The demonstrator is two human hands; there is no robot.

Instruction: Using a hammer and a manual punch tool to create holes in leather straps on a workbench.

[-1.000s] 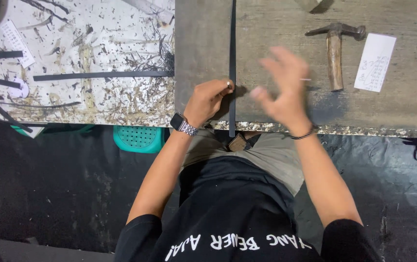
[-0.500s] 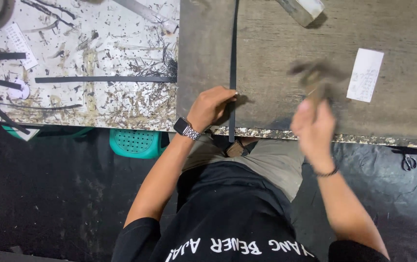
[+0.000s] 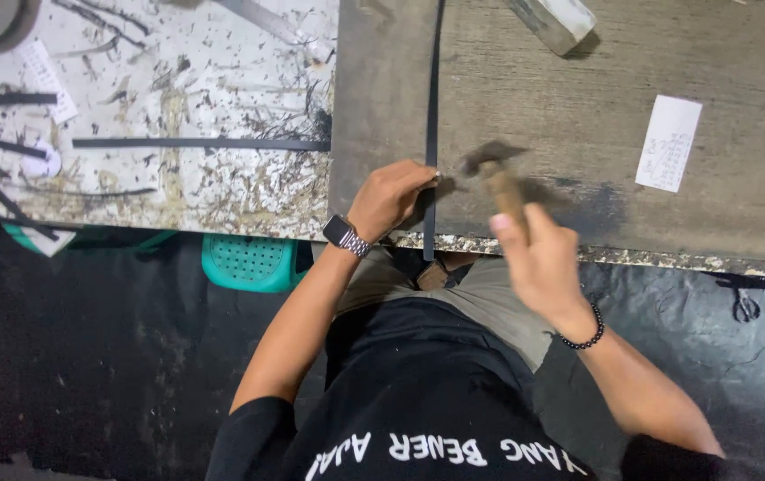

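Dark metal strip (image 3: 432, 107) is lying lengthwise across the wooden worktop (image 3: 578, 125). The left hand (image 3: 389, 198) is pinching it down near the worktop's front edge, while the right hand (image 3: 538, 258) is clenching a hammer (image 3: 494, 174) (blurred mid-swing) just right of the strip. Striking appears underway; the blow needs landing clear of the fingers.
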